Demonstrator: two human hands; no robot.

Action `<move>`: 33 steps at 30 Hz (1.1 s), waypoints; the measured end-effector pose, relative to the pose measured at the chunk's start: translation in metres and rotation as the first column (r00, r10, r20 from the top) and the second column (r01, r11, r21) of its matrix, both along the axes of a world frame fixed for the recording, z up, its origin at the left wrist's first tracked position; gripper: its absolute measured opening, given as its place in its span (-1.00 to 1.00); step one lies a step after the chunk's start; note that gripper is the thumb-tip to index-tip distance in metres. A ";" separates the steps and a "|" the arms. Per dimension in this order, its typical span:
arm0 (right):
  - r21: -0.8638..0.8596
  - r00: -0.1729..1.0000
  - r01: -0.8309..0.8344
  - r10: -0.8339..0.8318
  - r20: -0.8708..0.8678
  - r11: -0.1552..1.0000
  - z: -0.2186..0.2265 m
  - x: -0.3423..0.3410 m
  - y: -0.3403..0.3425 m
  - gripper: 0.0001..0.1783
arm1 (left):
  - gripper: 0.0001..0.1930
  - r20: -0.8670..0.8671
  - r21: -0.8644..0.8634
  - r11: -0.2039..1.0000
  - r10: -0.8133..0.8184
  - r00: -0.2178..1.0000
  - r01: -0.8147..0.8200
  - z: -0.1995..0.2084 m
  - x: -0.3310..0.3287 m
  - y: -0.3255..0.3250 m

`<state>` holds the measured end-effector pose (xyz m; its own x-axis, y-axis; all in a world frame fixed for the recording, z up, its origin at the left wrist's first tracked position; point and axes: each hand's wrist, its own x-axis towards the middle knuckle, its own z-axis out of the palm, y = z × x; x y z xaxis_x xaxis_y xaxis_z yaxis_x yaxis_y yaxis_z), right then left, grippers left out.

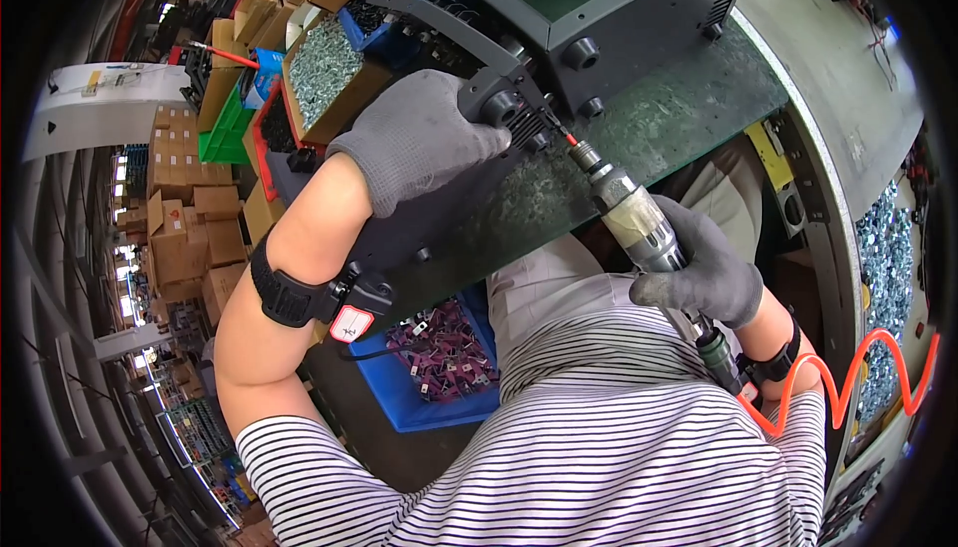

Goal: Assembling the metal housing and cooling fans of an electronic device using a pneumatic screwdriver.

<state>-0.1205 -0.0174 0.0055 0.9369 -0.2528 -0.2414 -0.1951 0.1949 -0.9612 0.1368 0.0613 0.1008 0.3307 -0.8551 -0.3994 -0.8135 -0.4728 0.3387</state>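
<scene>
My left hand (pixel 419 138), in a grey knit glove, grips the end of a dark grey housing (pixel 494 83) with round feet and vent slots. Its fingertips are partly hidden behind the edge. In my gloved right hand (pixel 704 263) is an air screwdriver (pixel 631 213), closed round its barrel and tilted up to the left. The red-collared bit points at the housing's corner beside the feet; I cannot tell whether it touches a screw. Just beyond stands a second dark grey housing (pixel 649 43), also with round feet.
The green-black worktop (pixel 659 108) lies under the housings. Boxes of silvery screws (pixel 324 73) and dark parts stand at the left. A blue bin (pixel 399 407) of purple metal pieces sits below. An orange coiled hose (pixel 838 387) trails at right, near more silvery parts (pixel 883 287).
</scene>
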 end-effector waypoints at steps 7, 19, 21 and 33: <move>0.009 1.000 0.016 -0.017 0.023 1.000 -0.002 0.000 0.003 -0.28 | -0.74 -0.026 0.022 1.000 0.005 1.000 -0.004 -0.001 0.000 -0.002; -0.119 0.998 0.024 -0.030 -0.055 0.993 0.007 0.001 0.005 -0.24 | -0.76 0.010 0.027 1.000 -0.004 1.000 0.003 -0.002 0.002 -0.002; -0.209 0.996 0.022 -0.040 -0.083 0.978 0.014 0.004 0.008 -0.24 | -0.76 0.004 0.029 1.000 -0.005 1.000 0.005 -0.004 0.003 -0.001; 0.309 1.000 -0.016 0.013 0.013 0.951 0.008 0.003 -0.008 -0.25 | -0.73 -0.008 0.038 0.993 -0.115 0.993 0.115 0.000 0.010 -0.001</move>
